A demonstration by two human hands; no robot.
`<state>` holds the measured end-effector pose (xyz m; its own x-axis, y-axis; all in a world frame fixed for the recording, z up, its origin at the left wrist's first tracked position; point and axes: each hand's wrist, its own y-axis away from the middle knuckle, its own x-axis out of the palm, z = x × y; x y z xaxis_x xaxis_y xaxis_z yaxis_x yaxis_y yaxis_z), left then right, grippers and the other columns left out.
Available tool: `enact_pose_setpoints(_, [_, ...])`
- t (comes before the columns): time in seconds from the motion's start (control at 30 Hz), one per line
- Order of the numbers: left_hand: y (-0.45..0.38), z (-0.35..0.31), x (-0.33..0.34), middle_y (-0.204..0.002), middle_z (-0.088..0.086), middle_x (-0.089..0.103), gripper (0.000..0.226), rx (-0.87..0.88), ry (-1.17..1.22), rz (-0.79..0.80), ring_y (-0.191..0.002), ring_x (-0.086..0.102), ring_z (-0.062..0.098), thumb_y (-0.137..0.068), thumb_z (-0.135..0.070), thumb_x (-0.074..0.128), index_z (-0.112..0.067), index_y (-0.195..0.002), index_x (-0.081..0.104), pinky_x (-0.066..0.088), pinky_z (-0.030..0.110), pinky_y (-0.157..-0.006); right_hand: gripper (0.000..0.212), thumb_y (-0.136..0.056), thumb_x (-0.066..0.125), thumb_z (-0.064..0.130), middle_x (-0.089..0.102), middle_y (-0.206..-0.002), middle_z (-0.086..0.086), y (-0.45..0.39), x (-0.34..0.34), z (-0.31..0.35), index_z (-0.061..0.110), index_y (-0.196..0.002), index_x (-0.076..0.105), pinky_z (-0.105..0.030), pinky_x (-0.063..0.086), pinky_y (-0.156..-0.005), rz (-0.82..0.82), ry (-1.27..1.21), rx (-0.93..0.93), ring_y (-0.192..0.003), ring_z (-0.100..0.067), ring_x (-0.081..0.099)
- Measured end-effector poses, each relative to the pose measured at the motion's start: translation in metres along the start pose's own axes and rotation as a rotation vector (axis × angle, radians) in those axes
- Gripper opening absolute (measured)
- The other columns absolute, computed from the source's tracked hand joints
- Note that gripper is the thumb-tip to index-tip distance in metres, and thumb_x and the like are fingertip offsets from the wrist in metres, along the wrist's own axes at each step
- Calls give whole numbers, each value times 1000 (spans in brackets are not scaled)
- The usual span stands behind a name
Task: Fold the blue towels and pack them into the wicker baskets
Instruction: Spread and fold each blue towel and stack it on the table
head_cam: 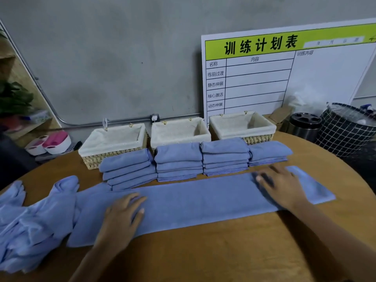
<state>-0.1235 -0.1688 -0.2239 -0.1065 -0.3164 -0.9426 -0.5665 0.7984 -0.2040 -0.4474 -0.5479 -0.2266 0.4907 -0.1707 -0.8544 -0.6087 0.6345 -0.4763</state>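
Towel (pixel 193 202), folded into a long blue strip, is lying flat across the round wooden table (pixel 223 251), running from about eight o'clock to about three o'clock of the tabletop. The left hand (pixel 124 216) is resting palm down on the strip toward its left end, fingers loosely spread and pressing the cloth, pinching nothing. The right hand (pixel 278 186) is lying flat on the strip near its right end, fingers straight and close together; it is blurred, so how firmly it is pressing cannot be told.

At nine o'clock a heap of loose towels (pixel 34 224) is sprawling over the table edge, touching the strip's left end. Toward twelve o'clock, just behind the strip, four stacks of folded towels (pixel 179 161) are sitting side by side, the rightmost one lowest. Behind them three wicker baskets (pixel 114 143) with pale cloth liners are standing in a row along the table's far edge, showing only their liners inside.

At one o'clock a white board with a green header (pixel 284 74) is leaning against the grey wall. At two o'clock a dark round canister (pixel 304 124) and a black grid-patterned basket (pixel 345 129) are standing beside each other. At ten o'clock, off the table, pink and white shoes (pixel 50 142) are lying on the floor.
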Motion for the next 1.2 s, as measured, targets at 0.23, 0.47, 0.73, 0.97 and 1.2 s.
enact_pose_setpoints(0.23, [4, 3, -15, -161, -24, -14, 106, -88, -169, 314, -154, -9, 16, -57, -94, -25, -55, -152, 2, 5, 62, -120, 79, -87, 0, 74, 37, -156, 12, 21, -16, -15, 42, -146, 41, -39, 30, -111, 322, 17, 75, -142, -13, 34])
enact_pose_setpoints(0.47, [-11, -108, 3, -165, -16, -13, 77, 29, -56, 220, -154, -12, 21, -85, -83, -2, -52, -155, 2, -2, 60, -120, 109, -66, -24, 87, 20, -163, 14, 29, -17, 115, 43, -153, 25, -48, 15, -120, 437, -65, -101, -153, -18, 12])
enact_pose_setpoints(0.73, [9, -50, 5, -166, -13, -14, 95, -135, -226, 260, -154, -10, 25, -70, -94, -6, -51, -154, -5, 2, 64, -119, 89, -74, -8, 84, -11, -165, 15, 41, -11, 81, 48, -155, 0, -43, -4, -122, 558, 18, -54, -153, -15, -12])
enact_pose_setpoints(0.97, [36, 11, -21, -166, -13, -13, 119, -282, -216, 247, -154, -8, 24, -47, -100, -22, -52, -154, -4, 4, 63, -120, 108, -57, -21, 93, -7, -165, 16, 41, -18, 46, 51, -154, 0, -45, -1, -123, 510, 64, 62, -153, -15, -8])
enact_pose_setpoints(1.2, [39, 16, -27, -166, -14, -11, 119, -259, -196, 239, -154, -8, 23, -45, -103, -18, -56, -153, -1, 2, 61, -121, 82, -80, 3, 78, -7, -166, 12, 48, -41, 12, 46, -155, 1, -45, 0, -123, 541, 82, 165, -153, -16, -7])
